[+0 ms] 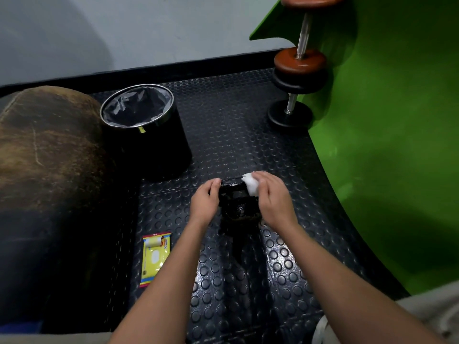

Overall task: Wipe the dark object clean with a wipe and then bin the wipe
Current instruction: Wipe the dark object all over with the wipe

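One kettlebell (239, 203), one wipe (250, 186), one bin (146, 130), one pack (154, 256). Kettlebell between hands: left (205, 201) gripping handle, right (272, 198) pinching wipe against it.

- On the yellow wipe packet (154, 258), lying on the studded floor mat (248, 135), printing is seen near its upper right corner; what looks like "10" can be made out, but the rest is too small to be read.
- No other text is found.

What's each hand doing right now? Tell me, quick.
Left hand: fingers curled round the dark object, holding it.
Right hand: fingers pressing the white wipe onto it.
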The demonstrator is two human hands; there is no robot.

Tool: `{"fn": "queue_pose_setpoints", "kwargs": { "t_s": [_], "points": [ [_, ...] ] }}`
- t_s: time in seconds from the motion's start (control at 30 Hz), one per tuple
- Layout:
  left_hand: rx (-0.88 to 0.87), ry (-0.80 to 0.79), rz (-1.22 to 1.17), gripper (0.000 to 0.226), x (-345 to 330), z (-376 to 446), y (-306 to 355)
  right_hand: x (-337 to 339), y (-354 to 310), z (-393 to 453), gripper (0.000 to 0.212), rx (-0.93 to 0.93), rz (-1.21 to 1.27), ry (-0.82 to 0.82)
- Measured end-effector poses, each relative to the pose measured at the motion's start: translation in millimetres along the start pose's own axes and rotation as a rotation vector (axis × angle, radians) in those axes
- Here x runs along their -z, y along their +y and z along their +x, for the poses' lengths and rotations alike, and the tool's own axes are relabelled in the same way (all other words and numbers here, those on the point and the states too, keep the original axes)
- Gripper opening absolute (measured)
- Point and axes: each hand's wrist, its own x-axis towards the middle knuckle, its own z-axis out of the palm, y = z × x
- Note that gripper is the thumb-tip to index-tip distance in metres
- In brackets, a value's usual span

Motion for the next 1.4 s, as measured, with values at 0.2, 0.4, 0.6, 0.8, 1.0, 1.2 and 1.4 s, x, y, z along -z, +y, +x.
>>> {"fn": "queue_pose_setpoints", "kwargs": {
  "t_s": [0.2, 0.4, 0.6, 0.8, 1.0, 1.2, 1.4],
  "points": [
    [0.016, 0.006, -0.018, 0.041, -1.2, -2.2, 2.3, 9.5, -22.3, 29.7, 0.064, -0.219, -0.127, -0.129],
    [0.034, -0.016, -0.045, 0.038, 2.0, -1.8, 5.1, 4.4, -35.4, 72.0, 0.088, -0.356, -0.119, -0.492],
    [0.061, -0.016, -0.092, 0.038, 3.1, -1.1, 5.4, 18.3, -22.2, 95.2, 0.091, -0.503, -0.098, -0.562],
    [0.046, 0.004, -0.112, 0.034, 2.8, -1.4, 5.1, -5.3, -41.5, 97.7, 0.103, -0.518, -0.050, -0.647],
    [0.045, -0.014, -0.130, 0.036, 3.4, -2.1, 4.3, 6.5, -32.3, 92.3, 0.091, -0.503, -0.042, -0.618],
    [0.074, -0.045, -0.138, 0.036, 6.4, -3.0, 6.9, 3.4, -24.2, 85.4, 0.091, -0.509, -0.153, -0.535],
    [0.112, -0.057, -0.131, 0.034, 9.1, 0.9, 10.8, -13.5, -47.2, 80.6, 0.087, -0.396, -0.214, -0.572]
  ]
}}
